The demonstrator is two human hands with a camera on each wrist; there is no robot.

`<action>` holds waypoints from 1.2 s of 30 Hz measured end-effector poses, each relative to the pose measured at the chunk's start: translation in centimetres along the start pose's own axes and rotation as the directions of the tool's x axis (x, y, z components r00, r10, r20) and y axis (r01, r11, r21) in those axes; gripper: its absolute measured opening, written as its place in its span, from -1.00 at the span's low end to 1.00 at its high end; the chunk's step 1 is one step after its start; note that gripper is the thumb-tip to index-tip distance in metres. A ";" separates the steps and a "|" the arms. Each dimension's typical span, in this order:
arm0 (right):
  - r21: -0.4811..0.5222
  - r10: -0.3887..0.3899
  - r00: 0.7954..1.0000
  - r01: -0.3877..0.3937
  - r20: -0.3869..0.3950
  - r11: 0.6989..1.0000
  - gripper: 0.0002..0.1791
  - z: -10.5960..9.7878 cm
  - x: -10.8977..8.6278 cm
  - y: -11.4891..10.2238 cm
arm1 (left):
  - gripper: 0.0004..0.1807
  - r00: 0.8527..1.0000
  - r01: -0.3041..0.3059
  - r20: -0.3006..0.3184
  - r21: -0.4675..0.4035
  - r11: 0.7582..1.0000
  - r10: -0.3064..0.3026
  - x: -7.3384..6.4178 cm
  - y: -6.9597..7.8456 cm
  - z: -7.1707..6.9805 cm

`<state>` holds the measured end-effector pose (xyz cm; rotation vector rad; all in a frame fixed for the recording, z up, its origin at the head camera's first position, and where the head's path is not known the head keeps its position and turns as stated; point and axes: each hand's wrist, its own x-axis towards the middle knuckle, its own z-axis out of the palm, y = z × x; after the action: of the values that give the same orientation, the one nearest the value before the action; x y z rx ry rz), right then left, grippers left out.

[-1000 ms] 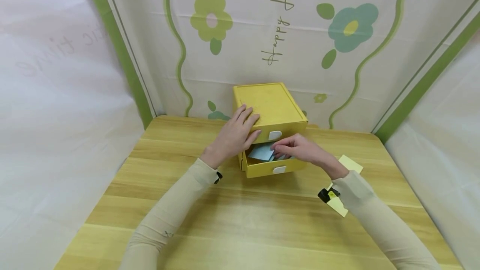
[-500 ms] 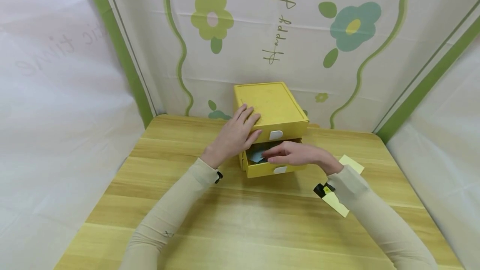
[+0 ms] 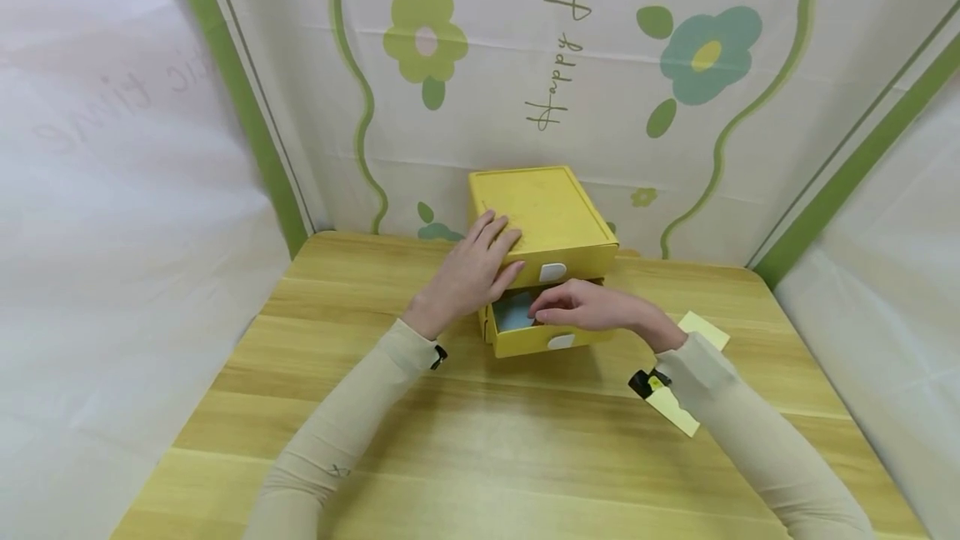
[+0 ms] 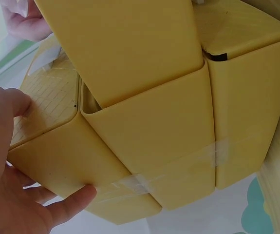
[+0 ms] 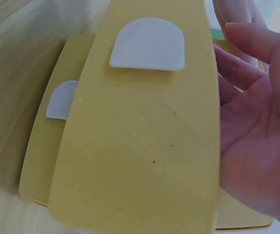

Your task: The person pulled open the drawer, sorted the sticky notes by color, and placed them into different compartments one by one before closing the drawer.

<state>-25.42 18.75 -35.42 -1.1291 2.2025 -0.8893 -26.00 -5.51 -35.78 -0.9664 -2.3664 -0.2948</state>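
Note:
A yellow drawer box (image 3: 543, 208) stands at the back of the table, its lower drawer (image 3: 540, 345) pulled out. Light blue paper (image 3: 513, 312) lies in the left part of that drawer. My left hand (image 3: 467, 273) rests on the box's top left edge, fingers extended and thumb on the front corner. In the left wrist view, its fingers (image 4: 74, 204) touch the yellow wall. My right hand (image 3: 588, 305) reaches into the drawer with bent fingers beside the paper's right edge. The right wrist view has its fingertips hidden behind the drawer front (image 5: 144, 131), so a hold cannot be made out.
Pale yellow paper pieces lie on the wooden table (image 3: 480, 457) to the right: one piece (image 3: 705, 330) behind the right wrist, another piece (image 3: 673, 412) by the sleeve. A printed cloth (image 3: 495, 90) hangs close behind the box. White tabs (image 3: 553, 272) mark the drawer fronts.
My right hand has moved left and lower into the drawer. The blue paper, earlier raised at an angle by its fingers, now lies flatter inside. My left hand stays on the box.

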 end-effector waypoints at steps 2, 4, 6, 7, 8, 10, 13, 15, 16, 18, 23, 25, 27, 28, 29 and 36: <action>-0.027 0.000 1.000 0.000 -0.017 1.000 -0.66 0.0 -0.1 -0.3 | -0.51 1.000 0.003 -0.008 -0.003 1.000 -0.003 -0.1 0.0 0.0; -0.066 0.002 0.999 -0.005 -0.041 0.998 -0.67 0.0 -0.3 -0.6 | -0.52 1.000 0.008 -0.014 -0.007 1.000 -0.008 -0.1 0.0 0.0; -0.118 0.000 0.998 -0.009 -0.071 0.993 -0.67 0.0 -0.4 -0.9 | -0.51 1.000 0.013 -0.018 -0.011 1.000 -0.013 -0.1 0.0 0.0; -0.143 0.000 0.996 -0.013 -0.088 0.990 -0.68 0.1 -0.6 -1.0 | -0.52 1.000 0.013 -0.019 -0.013 1.000 -0.013 -0.2 0.0 0.0; -0.173 -0.005 0.994 -0.013 -0.106 0.985 -0.69 0.1 -0.7 -1.1 | -0.52 1.000 0.013 -0.020 -0.013 1.000 -0.013 -0.2 0.0 0.0; -0.218 -0.018 0.988 -0.016 -0.155 0.976 -0.72 0.2 -0.9 -1.2 | -0.51 1.000 0.011 -0.019 -0.015 1.000 -0.012 -0.2 0.0 0.0; -0.252 -0.046 0.969 -0.017 -0.241 0.968 -0.80 0.6 -1.3 -1.3 | -0.52 1.000 0.012 -0.016 -0.012 1.000 -0.012 -0.3 -0.1 0.0; -0.270 -0.074 0.950 -0.011 -0.302 0.963 -0.86 0.8 -1.5 -1.3 | -0.52 1.000 0.014 -0.013 -0.010 1.000 -0.015 -0.3 -0.1 0.1; -0.284 -0.091 0.939 -0.007 -0.331 0.959 -0.88 1.0 -1.5 -1.3 | -0.52 1.000 0.015 -0.012 -0.007 1.000 -0.015 -0.3 -0.1 0.1; -0.317 -0.135 0.913 0.007 -0.384 0.948 -0.92 1.2 -1.7 -1.3 | -0.52 1.000 0.016 -0.012 -0.006 1.000 -0.016 -0.3 -0.1 0.1; -0.399 -0.267 0.837 0.064 -0.477 0.915 -0.90 1.6 -2.0 -1.2 | -0.52 1.000 0.005 -0.020 -0.002 1.000 -0.005 -0.3 -0.2 0.3; -0.427 -0.301 0.819 0.076 -0.489 0.901 -0.89 1.6 -2.1 -1.1 | -0.52 1.000 0.002 -0.016 -0.003 1.000 -0.002 -0.3 -0.1 0.3; -0.450 -0.314 0.813 0.073 -0.490 0.890 -0.88 1.6 -2.3 -1.2 | -0.52 1.000 0.003 -0.010 -0.003 1.000 -0.003 -0.2 -0.1 0.3; -0.459 -0.315 0.815 0.068 -0.487 0.886 -0.88 1.6 -2.4 -1.2 | -0.52 1.000 0.003 -0.007 -0.003 1.000 -0.003 -0.2 -0.1 0.3; -0.466 -0.312 0.818 0.062 -0.483 0.883 -0.88 1.6 -2.5 -1.2 | -0.52 1.000 0.003 -0.004 -0.004 1.000 -0.003 -0.1 -0.1 0.4; -0.539 -0.335 0.831 0.052 -0.444 0.841 -0.91 2.4 -3.2 -1.1 | -0.52 1.000 0.021 0.001 -0.020 1.000 -0.021 -0.1 -0.1 0.4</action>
<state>-21.55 20.13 -35.72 -1.5265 2.9375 -0.7827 -26.16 -5.45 -36.12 -0.9519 -2.3801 -0.3263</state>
